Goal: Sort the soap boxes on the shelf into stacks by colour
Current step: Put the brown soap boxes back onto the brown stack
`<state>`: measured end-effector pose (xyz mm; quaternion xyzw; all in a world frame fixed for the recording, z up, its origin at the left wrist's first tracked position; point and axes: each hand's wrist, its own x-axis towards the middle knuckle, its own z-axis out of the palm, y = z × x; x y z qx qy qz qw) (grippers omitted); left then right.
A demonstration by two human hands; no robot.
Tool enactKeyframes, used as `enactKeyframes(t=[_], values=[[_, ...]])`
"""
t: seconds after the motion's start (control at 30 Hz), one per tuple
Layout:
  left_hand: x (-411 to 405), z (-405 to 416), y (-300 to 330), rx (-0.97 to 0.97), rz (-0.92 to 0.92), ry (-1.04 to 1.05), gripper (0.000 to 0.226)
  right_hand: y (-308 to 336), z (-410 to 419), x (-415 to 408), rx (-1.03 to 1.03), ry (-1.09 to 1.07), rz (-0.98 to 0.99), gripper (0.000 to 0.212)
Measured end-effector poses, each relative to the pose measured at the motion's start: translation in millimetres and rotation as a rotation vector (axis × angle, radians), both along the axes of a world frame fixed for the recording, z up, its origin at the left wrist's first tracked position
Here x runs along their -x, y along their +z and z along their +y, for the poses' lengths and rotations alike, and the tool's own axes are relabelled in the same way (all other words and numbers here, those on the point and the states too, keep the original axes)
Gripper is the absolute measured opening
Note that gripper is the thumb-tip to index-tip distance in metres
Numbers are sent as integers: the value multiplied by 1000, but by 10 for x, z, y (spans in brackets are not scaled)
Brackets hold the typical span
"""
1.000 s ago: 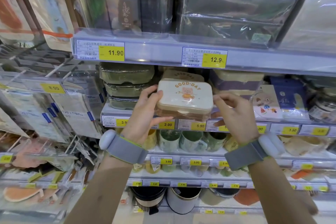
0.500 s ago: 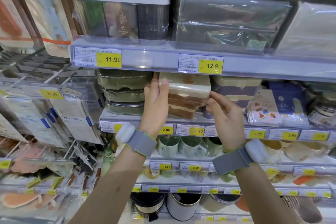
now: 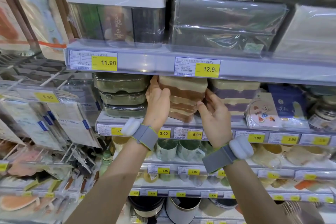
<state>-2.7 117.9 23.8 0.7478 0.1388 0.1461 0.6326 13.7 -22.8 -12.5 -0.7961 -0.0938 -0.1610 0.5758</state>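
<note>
On the middle shelf (image 3: 181, 125) stand three stacks of soap boxes. The left stack (image 3: 121, 94) is green, the centre stack (image 3: 183, 100) has cream lids over brown bases, and the right stack (image 3: 236, 96) has cream lids over purple bases. The top cream-and-brown box (image 3: 183, 85) sits on the centre stack, just under the shelf above. My left hand (image 3: 157, 102) presses its left side and my right hand (image 3: 212, 112) holds its right side. Both wrists wear grey bands.
The upper shelf edge (image 3: 163, 63) with yellow price tags hangs close over the stacks. A blue packet and round stickers (image 3: 263, 112) sit right of the purple stack. Hanging packets (image 3: 54, 114) fill the left rack. Cups (image 3: 174, 149) line the shelf below.
The cream-and-brown box went from held out in front of the shelf to resting on top of the brown stack. Both hands followed it in and stay on its sides.
</note>
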Motion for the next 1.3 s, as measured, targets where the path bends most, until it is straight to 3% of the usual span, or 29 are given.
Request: enactKeyframes(t=[0.2,0.43,0.67,1.0,1.3], values=[[-130,62,-180,-24,-44,2,86,-60,6,-5,7,5,11,57],[-109,62,-248,96,-106,0,80,-148,-6,14,-74,64,40,59],[-6,130,-503,138,-39,39,64,-315,-86,61,-146,136,114,55],[-136,254,-646,-23,163,8,62,-507,53,113,-255,203,246,56],[-4,224,-675,-78,146,-37,54,-532,-18,11,-172,196,223,52]])
